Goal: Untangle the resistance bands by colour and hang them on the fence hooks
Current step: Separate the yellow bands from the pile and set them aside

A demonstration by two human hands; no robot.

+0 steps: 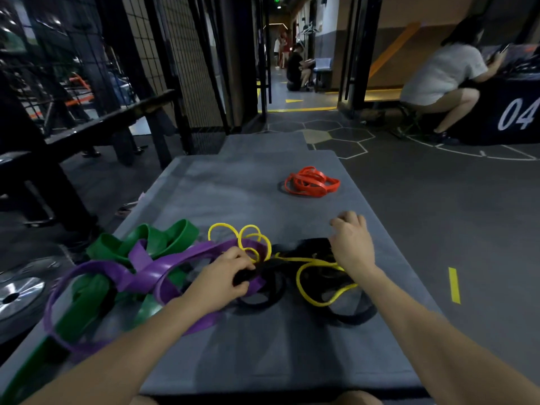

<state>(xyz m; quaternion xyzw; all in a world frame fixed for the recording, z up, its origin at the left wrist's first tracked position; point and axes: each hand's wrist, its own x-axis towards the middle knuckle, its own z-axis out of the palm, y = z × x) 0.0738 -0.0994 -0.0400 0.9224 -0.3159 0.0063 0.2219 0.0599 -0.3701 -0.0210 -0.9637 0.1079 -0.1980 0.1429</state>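
Grey mat [263, 200]: black band [248, 274] seemingly under fingers [239, 263].

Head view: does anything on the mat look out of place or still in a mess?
Yes. Green bands, purple bands, yellow bands and black bands lie knotted together at the near end of the grey mat; only the red bands sit apart in their own pile.

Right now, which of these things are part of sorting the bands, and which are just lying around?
Part of the job:
red bands, already set apart
green bands
purple bands
yellow bands
black bands
left hand, gripping a black band
right hand
wire fence

Just lying about:
grey mat
weight plate
bench
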